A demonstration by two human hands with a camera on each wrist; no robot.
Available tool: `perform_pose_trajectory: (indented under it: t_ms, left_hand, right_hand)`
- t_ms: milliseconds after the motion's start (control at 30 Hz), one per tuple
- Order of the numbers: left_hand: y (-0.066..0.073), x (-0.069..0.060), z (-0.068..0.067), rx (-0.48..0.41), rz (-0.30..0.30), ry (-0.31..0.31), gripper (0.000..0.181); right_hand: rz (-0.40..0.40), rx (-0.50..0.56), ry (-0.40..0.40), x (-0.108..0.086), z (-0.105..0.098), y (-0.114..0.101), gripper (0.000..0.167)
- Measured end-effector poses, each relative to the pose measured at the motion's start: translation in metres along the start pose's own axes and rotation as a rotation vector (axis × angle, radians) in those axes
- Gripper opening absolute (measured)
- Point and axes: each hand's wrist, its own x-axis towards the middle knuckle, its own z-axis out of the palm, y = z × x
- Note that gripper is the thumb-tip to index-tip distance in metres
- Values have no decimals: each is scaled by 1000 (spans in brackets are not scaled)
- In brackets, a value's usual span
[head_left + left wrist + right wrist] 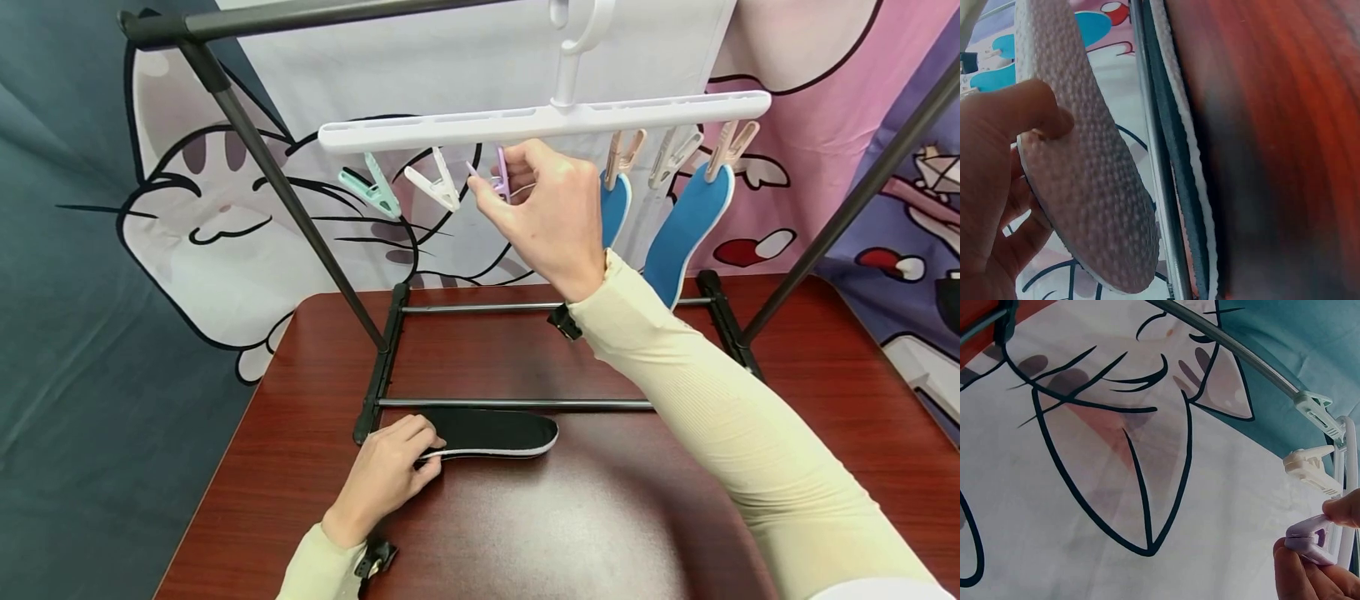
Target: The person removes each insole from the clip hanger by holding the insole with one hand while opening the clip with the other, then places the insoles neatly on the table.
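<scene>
My left hand (390,477) grips a black insole (495,432) with a white edge, low over the table; the left wrist view shows its pale textured underside (1094,169) with the thumb pressed on it. Another dark insole (1179,131) with a white edge lies beside the metal bar there. Up at the white hanger (450,127), my right hand (547,208) pinches a purple clip (502,173) between thumb and fingers; in the right wrist view the clip (1310,539) holds nothing. Left of it hang a white clip (437,181) and a mint clip (372,187), both holding nothing.
Blue insoles (688,237) hang from beige clips (731,150) at the hanger's right, with a whitish clip (672,157) between. A black metal frame (277,192) stands on the reddish-brown table (300,483), its lower bars (517,404) crossing near the insole. Printed cloth hangs behind.
</scene>
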Motion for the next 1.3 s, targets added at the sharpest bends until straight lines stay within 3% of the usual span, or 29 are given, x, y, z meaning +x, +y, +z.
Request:
perform_pose_trajectory:
  t_ms: [267, 667, 833, 1300]
  left_hand:
    - [3, -7, 0, -48, 31, -72, 25]
    - [5, -15, -1, -74, 72, -91, 24]
    - [5, -20, 2, -80, 54, -122, 26]
    - [8, -27, 2, -70, -9, -287, 25]
  right_hand:
    - [-3, 3, 10, -1, 1, 2, 26]
    - [-12, 3, 12, -1, 0, 3, 26]
    - [-14, 10, 10, -2, 0, 3, 27]
    - [-42, 13, 29, -3, 0, 7, 26]
